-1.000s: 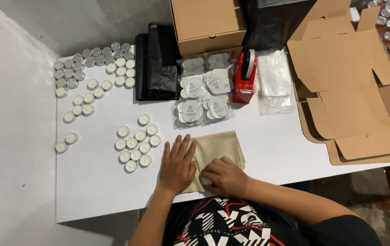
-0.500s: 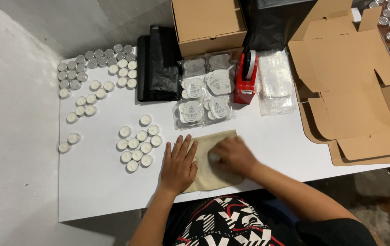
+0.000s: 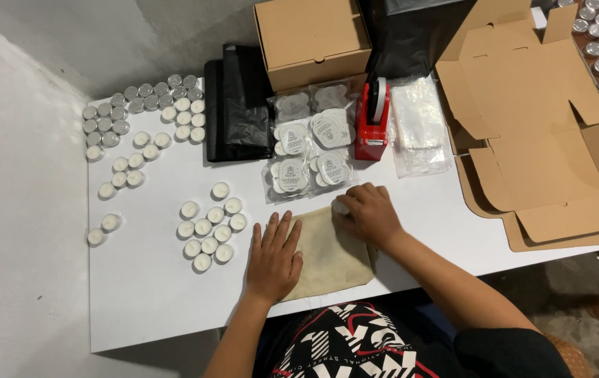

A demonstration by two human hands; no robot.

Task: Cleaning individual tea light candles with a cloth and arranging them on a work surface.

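Note:
A beige cloth pouch (image 3: 327, 255) lies flat on the white table (image 3: 152, 294) near its front edge. My left hand (image 3: 273, 256) rests flat on the pouch's left side, fingers spread. My right hand (image 3: 366, 213) is curled at the pouch's upper right corner, closed around a small white tealight at its top edge. Several white tealights (image 3: 208, 227) sit in a cluster just left of my left hand.
More tealights (image 3: 142, 122) spread over the far left. Black bags (image 3: 236, 112), clear packs of tealights (image 3: 310, 143), a red tape dispenser (image 3: 371, 119), clear plastic sleeves (image 3: 418, 126), a closed cardboard box (image 3: 312, 35) and flattened boxes (image 3: 537, 133) line the back and right.
My right hand has moved up from the pouch's lower middle to its upper right corner. My left hand has stayed pressed on the pouch's left side.

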